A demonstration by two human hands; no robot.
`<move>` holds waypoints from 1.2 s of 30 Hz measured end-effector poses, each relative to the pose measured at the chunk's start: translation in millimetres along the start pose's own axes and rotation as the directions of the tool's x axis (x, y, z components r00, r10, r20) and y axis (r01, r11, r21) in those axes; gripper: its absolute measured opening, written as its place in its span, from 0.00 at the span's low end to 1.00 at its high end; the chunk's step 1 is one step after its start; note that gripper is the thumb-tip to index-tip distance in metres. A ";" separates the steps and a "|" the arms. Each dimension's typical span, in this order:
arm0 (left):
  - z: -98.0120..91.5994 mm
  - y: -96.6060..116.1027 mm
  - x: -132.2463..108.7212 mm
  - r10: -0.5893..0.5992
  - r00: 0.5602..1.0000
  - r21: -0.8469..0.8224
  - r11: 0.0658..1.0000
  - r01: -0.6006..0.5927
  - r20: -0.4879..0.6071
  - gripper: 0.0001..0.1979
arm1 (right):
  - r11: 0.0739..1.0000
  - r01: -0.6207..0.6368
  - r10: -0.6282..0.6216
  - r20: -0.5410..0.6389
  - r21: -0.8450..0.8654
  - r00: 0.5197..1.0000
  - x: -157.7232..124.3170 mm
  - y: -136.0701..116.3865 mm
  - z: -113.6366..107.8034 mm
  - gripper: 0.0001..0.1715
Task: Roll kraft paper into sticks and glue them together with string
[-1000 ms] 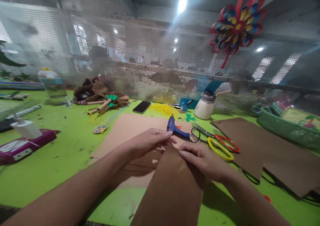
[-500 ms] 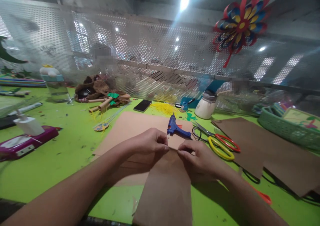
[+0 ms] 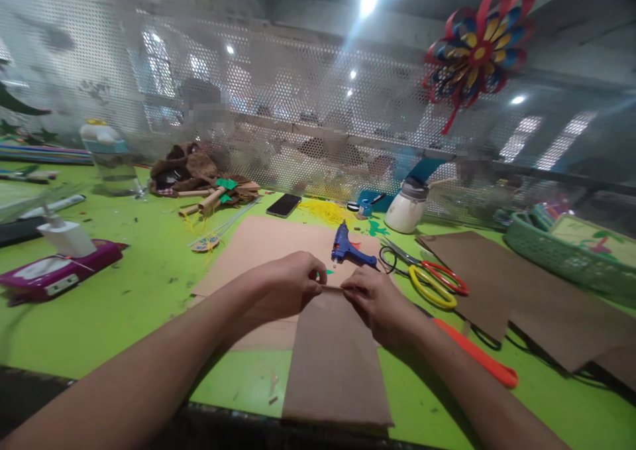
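Note:
A strip of brown paper (image 3: 338, 364) runs from my fingers to the table's near edge. My left hand (image 3: 298, 279) pinches its far edge at the left corner. At the right corner, my right hand (image 3: 375, 297) grips the same edge between thumb and fingers. That edge looks narrowly folded or rolled between the two hands. Beneath lie sheets of light tan paper (image 3: 258, 244). A blue glue gun (image 3: 348, 248) rests on them just beyond my hands. To its right are scissors (image 3: 432, 284) with red and yellow handles.
An orange-handled tool (image 3: 477, 354) lies beside my right forearm. Brown card sheets (image 3: 497, 284) and a green basket (image 3: 571, 258) stand at right. A purple power strip (image 3: 64, 271) is at left. Farther back are a phone (image 3: 283, 205), yellow shreds (image 3: 328, 211) and a white jar (image 3: 406, 208).
Both hands have shifted slightly left, still pinching the brown paper. The paper's near end now shows at the table edge, and more of the orange handle is visible.

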State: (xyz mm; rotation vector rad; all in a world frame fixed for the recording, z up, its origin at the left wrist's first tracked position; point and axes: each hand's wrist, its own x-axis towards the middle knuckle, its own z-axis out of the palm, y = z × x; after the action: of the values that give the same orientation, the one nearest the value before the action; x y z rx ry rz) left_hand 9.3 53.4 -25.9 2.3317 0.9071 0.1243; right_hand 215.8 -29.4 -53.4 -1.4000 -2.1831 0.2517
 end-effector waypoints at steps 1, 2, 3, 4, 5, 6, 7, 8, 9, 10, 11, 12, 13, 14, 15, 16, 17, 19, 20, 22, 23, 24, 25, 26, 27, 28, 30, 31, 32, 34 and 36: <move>-0.7 0.9 -0.6 -0.001 1.000 0.002 1.000 0.001 0.005 0.09 | 1.000 0.000 0.000 0.002 0.000 1.000 -0.8 0.7 0.0 0.08; -1.4 1.6 -1.2 -0.002 1.000 0.006 1.000 0.002 0.008 0.09 | 1.000 0.002 -0.002 0.002 0.002 1.000 -1.8 0.9 -0.9 0.08; -2.1 2.1 -1.6 -0.003 1.000 0.010 1.000 0.003 0.011 0.09 | 1.000 0.003 -0.003 0.001 0.005 1.000 -2.9 0.7 -2.7 0.08; -2.6 2.1 -1.8 -0.005 1.000 0.015 1.000 0.004 0.013 0.09 | 1.000 -0.010 0.010 -0.010 0.002 1.000 -3.9 0.4 -5.5 0.08; -2.9 1.7 -1.7 -0.005 1.000 0.020 1.000 0.005 0.015 0.08 | 0.999 -0.040 0.040 -0.035 -0.012 0.999 -4.8 0.2 -9.5 0.07; -3.1 0.8 -1.2 -0.004 1.000 0.023 1.000 0.004 0.016 0.08 | 0.996 -0.088 0.085 -0.072 -0.034 0.994 -5.4 0.1 -14.5 0.07; -3.2 -0.4 -0.4 -0.003 1.000 0.024 1.000 0.002 0.016 0.08 | 0.987 -0.149 0.141 -0.119 -0.061 0.983 -5.9 0.2 -20.3 0.07; -3.1 -2.0 0.7 0.001 1.000 0.025 1.000 -0.001 0.016 0.08 | 0.972 -0.217 0.199 -0.169 -0.090 0.965 -6.2 0.5 -26.4 0.08; -2.8 -3.9 1.9 0.005 1.000 0.026 1.000 -0.005 0.017 0.08 | 0.954 -0.277 0.249 -0.207 -0.115 0.946 -6.6 0.8 -32.3 0.10; -2.5 -5.8 3.3 0.010 1.000 0.025 1.000 -0.010 0.018 0.08 | 0.936 -0.324 0.290 -0.221 -0.136 0.931 -7.0 0.9 -37.1 0.14; -2.1 -7.8 4.7 0.014 1.000 0.024 1.000 -0.014 0.019 0.08 | 0.920 -0.359 0.324 -0.210 -0.156 0.922 -7.5 0.7 -40.4 0.17; -1.6 -9.6 5.9 0.018 1.000 0.023 1.000 -0.018 0.020 0.08 | 0.905 -0.387 0.357 -0.181 -0.176 0.916 -8.1 0.1 -41.7 0.20; -1.1 -11.2 6.9 0.021 1.000 0.021 1.000 -0.021 0.022 0.08 | 0.889 -0.413 0.390 -0.146 -0.197 0.909 -8.6 -0.8 -40.9 0.22; -0.6 -12.4 7.6 0.023 0.999 0.020 1.000 -0.024 0.024 0.09 | 0.874 -0.434 0.420 -0.112 -0.216 0.901 -9.0 -1.8 -38.5 0.22; -0.3 -13.2 7.9 0.025 0.999 0.020 0.999 -0.025 0.024 0.09 | 0.860 -0.454 0.448 -0.081 -0.231 0.890 -9.3 -2.8 -35.1 0.21; -0.2 -13.6 7.8 0.026 0.999 0.020 0.999 -0.026 0.024 0.09 | 0.845 -0.476 0.478 -0.058 -0.243 0.877 -9.7 -3.5 -31.5 0.20; -0.3 -13.4 7.2 0.026 0.999 0.020 0.999 -0.026 0.022 0.09 | 0.830 -0.498 0.506 -0.036 -0.251 0.862 -10.5 -4.0 -28.6 0.18; -1.1 -11.7 5.1 0.026 1.000 0.022 0.999 -0.026 0.014 0.10 | 0.807 -0.532 0.554 0.015 -0.256 0.832 -14.1 -4.0 -27.6 0.16; -1.8 -10.5 3.6 0.025 1.000 0.022 0.999 -0.025 0.006 0.10 | 0.803 -0.540 0.568 0.049 -0.252 0.822 -17.4 -3.7 -30.3 0.15; -2.9 -7.8 0.8 0.021 1.000 0.019 1.000 -0.021 -0.011 0.10 | 0.810 -0.537 0.572 0.119 -0.235 0.812 -26.4 -2.0 -42.1 0.14; -3.1 -6.7 -0.4 0.019 1.000 0.017 1.000 -0.019 -0.019 0.10 | 0.818 -0.530 0.566 0.146 -0.224 0.811 -31.0 -0.2 -50.7 0.14; -3.0 -6.1 -1.3 0.018 0.999 0.013 1.000 -0.018 -0.027 0.10 | 0.823 -0.525 0.560 0.158 -0.217 0.813 -34.8 2.6 -60.5 0.15; -2.6 -5.9 -1.8 0.017 0.999 0.007 1.000 -0.017 -0.034 0.10 | 0.824 -0.524 0.559 0.154 -0.217 0.815 -37.2 6.8 -70.8 0.17; -1.8 -6.2 -2.1 0.017 0.999 -0.002 1.000 -0.017 -0.040 0.10 | 0.823 -0.525 0.558 0.136 -0.219 0.819 -37.5 12.7 -81.0 0.18; -0.8 -6.7 -2.0 0.017 0.999 -0.015 1.000 -0.018 -0.046 0.10 | 0.816 -0.532 0.563 0.104 -0.227 0.820 -35.5 20.2 -90.5 0.18; 0.3 -7.4 -1.8 0.015 0.999 -0.030 0.999 -0.017 -0.050 0.10 | 0.801 -0.546 0.576 0.066 -0.244 0.815 -31.4 29.3 -98.7 0.18; 2.5 -8.6 -1.0 0.014 0.998 -0.066 0.998 -0.018 -0.055 0.10 | 0.770 -0.571 0.591 -0.018 -0.285 0.806 -18.2 50.5 -110.3 0.17; 3.4 -8.9 -0.4 0.018 0.998 -0.086 0.996 -0.023 -0.054 0.10 | 0.760 -0.574 0.588 -0.054 -0.305 0.807 -10.5 61.3 -113.6 0.17; 4.2 -9.0 0.4 0.027 0.998 -0.106 0.994 -0.033 -0.052 0.09 | 0.747 -0.582 0.588 -0.089 -0.321 0.804 -2.9 71.1 -115.7 0.19; 5.8 -8.8 2.2 0.053 0.997 -0.146 0.987 -0.060 -0.055 0.09 | 0.728 -0.596 0.582 -0.152 -0.339 0.799 9.4 85.3 -117.6 0.20; 7.7 -9.3 4.0 0.067 0.996 -0.175 0.981 -0.078 -0.066 0.08 | 0.721 -0.605 0.566 -0.217 -0.338 0.795 15.5 88.2 -117.7 0.18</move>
State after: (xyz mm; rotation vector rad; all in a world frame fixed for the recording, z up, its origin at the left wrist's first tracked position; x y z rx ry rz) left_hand 9.3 57.2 -38.0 2.2051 0.8052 0.2946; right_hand 342.0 9.1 13.4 -2.2740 -1.6933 -0.0478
